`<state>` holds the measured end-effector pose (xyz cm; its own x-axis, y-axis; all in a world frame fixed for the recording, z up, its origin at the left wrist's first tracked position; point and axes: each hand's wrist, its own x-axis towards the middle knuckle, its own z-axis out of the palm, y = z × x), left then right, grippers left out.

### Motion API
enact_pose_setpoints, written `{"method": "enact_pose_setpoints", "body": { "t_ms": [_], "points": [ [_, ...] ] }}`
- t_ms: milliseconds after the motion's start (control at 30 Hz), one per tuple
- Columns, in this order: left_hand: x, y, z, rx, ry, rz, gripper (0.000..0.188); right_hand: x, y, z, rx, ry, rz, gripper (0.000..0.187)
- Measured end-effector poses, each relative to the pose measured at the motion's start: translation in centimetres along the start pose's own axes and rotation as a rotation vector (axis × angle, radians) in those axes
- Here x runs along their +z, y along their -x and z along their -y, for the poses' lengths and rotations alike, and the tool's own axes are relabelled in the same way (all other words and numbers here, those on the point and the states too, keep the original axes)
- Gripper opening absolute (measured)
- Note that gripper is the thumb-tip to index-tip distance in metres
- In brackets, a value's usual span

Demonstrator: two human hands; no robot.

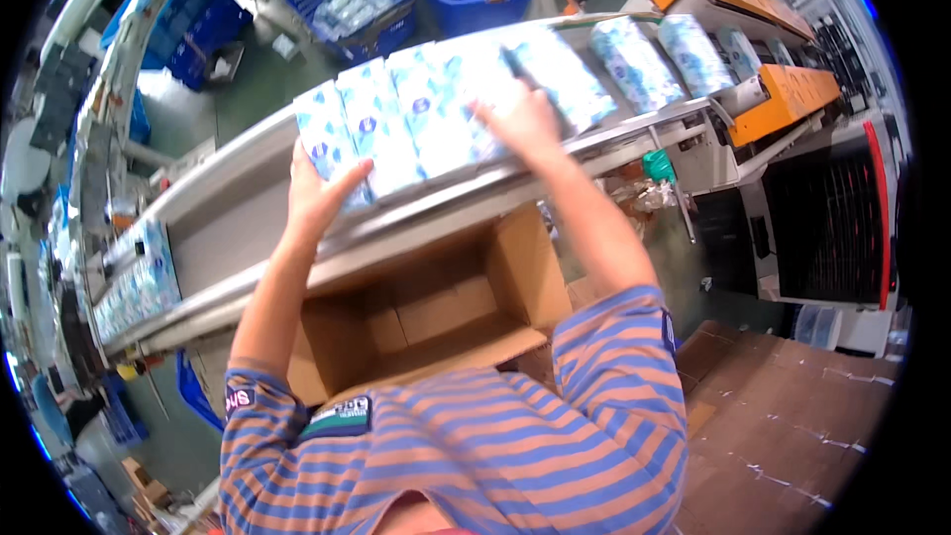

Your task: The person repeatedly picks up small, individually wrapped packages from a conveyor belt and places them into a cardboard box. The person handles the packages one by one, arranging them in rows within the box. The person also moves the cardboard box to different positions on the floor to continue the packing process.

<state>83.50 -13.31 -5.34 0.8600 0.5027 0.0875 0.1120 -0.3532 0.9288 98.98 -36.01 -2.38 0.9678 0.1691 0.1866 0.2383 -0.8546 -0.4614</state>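
Observation:
Several white-and-light-blue plastic-wrapped packs (371, 129) stand side by side in a tight row on the conveyor (233, 233). At the row's left end, my left hand (317, 188) is closed on the outermost pack, its thumb across the near side. My right hand (525, 124) grips the row from its right part, its fingers partly blurred and over the tops. Just right of that hand lies another pack (565, 79) of the same kind. Below the conveyor, close to my body, an open cardboard box (441, 307) has its inside showing.
More packs (634, 64) lie spaced out toward an orange-sided machine (778, 104) at the right. Clustered packs (139, 282) sit at the conveyor's far left. Beyond it stand blue crates (352, 5) on the floor. Flat brown cardboard (783, 426) is stacked at the lower right.

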Motion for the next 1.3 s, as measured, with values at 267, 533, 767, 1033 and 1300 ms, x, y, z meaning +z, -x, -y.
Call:
{"method": "enact_pose_setpoints", "body": {
  "t_ms": [267, 533, 767, 1033, 1300],
  "points": [
    [-0.4, 0.1, 0.0, -0.113, 0.012, 0.042, 0.079, -1.9, -3.0, -7.4, 0.050, 0.172, 0.201, 0.081],
    [-4.7, -1.4, 2.1, -0.333, 0.288, 0.127, 0.069, 2.2, -2.4, -0.7, -0.146, -0.366, 0.505, 0.125],
    [-7.3, 5.1, -5.9, -0.212, 0.043, -0.132, 0.081, -6.4, 1.9, 0.1, -0.440, -0.447, 0.236, 0.111],
    [-7.5, 18.6, -7.0, -0.361, -0.278, 0.628, 0.089, -10.4, 13.6, -3.2, -0.423, 0.165, 1.240, 0.091],
    [6.9, 19.6, 19.8, -0.742, -0.810, 0.948, 0.046, 17.7, 23.3, -15.8, 0.034, -0.303, 1.668, 0.051]
  ]
}}
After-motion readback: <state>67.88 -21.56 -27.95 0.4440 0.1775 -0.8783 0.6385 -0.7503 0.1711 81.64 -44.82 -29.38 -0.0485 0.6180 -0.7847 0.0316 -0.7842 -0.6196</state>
